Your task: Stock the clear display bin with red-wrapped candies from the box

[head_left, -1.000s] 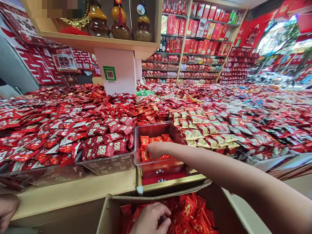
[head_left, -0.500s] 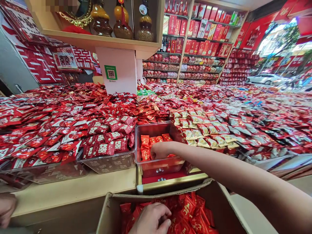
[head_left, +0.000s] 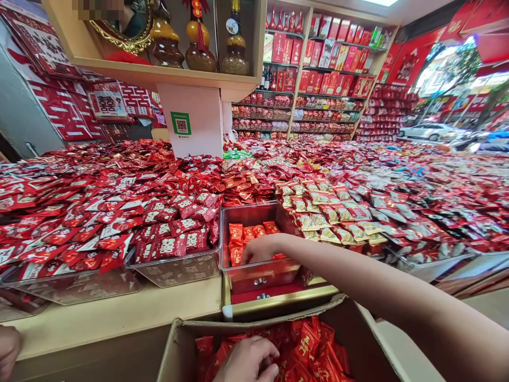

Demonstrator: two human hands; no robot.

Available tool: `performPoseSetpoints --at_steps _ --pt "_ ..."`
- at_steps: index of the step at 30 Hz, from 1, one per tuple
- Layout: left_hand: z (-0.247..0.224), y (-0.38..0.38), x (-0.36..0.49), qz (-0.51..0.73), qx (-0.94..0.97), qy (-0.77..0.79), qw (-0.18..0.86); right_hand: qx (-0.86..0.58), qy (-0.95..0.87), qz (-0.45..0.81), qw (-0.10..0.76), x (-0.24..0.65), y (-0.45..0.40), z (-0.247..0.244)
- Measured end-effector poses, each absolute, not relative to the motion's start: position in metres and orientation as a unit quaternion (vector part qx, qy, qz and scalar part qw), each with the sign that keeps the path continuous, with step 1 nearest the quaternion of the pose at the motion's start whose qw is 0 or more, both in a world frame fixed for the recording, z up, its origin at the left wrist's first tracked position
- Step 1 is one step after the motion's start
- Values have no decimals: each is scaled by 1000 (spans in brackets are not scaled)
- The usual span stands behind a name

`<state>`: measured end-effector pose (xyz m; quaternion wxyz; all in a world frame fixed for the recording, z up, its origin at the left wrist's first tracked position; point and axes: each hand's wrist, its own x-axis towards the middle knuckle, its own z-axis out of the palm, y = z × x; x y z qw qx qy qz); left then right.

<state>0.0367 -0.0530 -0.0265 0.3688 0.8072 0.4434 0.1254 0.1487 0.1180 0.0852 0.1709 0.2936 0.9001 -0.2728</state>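
Note:
In the clear plastic bin (head_left: pixel 258 273), my right hand (head_left: pixel 260 248) reaches down among orange-red packets (head_left: pixel 236 232). Its fingers are bent together and their tips are hidden, so what they hold cannot be made out. My left hand (head_left: pixel 248 361) rests over shiny red packets (head_left: pixel 308 339) inside an open cardboard box (head_left: pixel 170 347). Its fingers are loosely curved, with a gap between them and the thumb, and no packet shows in its grasp. The packets in the bin lie in rows along its left and back.
Dark red packets (head_left: pixel 167 245) fill a bin to the left; cream-and-red packets (head_left: pixel 330 235) lie to the right. Another person's hand (head_left: pixel 7 350) is at the lower left edge. A wooden shelf (head_left: pixel 159 76) with gourd-shaped bottles overhangs the heaps behind, above a white panel (head_left: pixel 202 119).
The fingers of my right hand have shifted slightly left and extended down in the bin. My left hand has barely moved. The other person's hand has drawn left.

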Motion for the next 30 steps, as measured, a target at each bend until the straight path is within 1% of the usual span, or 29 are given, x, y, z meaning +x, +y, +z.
performPoseSetpoints --at_steps 2,4,8,12,15,24,30 --pt "-27 -53 37 124 810 439 368 342 880 -300 135 148 120 80" --pt "-28 -53 36 121 814 435 366 401 862 -290 106 146 123 75" --pt "-33 -52 35 108 817 435 363 460 866 -173 89 134 133 72" --pt "-38 -49 34 83 817 433 370 461 881 -89 65 118 144 74" --pt "-38 -46 34 59 821 430 371 450 890 -48 64 108 148 72" --pt "-40 -46 33 59 830 422 360 426 902 17 69 107 149 63" --pt "-44 -46 33 41 831 426 356 424 903 54 47 112 154 62"
